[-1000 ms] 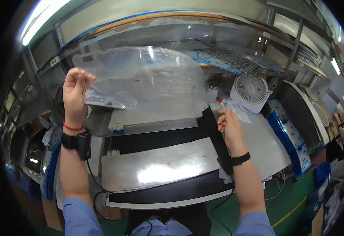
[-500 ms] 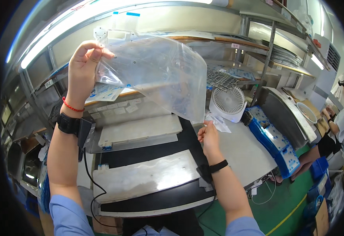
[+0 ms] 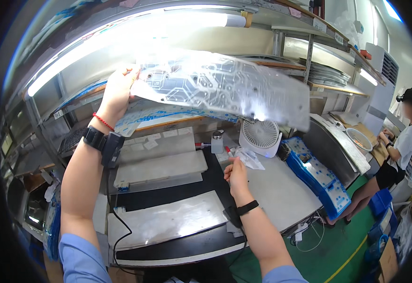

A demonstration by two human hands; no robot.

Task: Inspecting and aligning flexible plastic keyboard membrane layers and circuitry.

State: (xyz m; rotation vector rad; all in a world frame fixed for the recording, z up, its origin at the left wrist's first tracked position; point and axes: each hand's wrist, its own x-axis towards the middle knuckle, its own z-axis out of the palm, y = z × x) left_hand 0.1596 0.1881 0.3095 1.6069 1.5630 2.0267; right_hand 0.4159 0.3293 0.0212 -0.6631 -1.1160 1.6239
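My left hand is raised at the upper left, closed on one end of a clear plastic film sheet printed with silvery circuit lines. The sheet stretches out to the right in front of the shelf and lamp, its far end blurred. Lower down, my right hand hovers over the bench apart from the film, fingers curled in; whether anything small is in them I cannot make out. A red pen-like thing shows just beyond its thumb. Below lie a shiny flat panel and a second pale panel on a black mat.
A white fan, crumpled white tissue and a small bottle stand at the back. A blue-edged stack of sheets lies at right. A lit tube lamp hangs overhead. Another person works far right.
The film has swung up and to the right, now spread out with its circuit lines showing. My left hand has shifted slightly right and down; my right hand slightly left and down.
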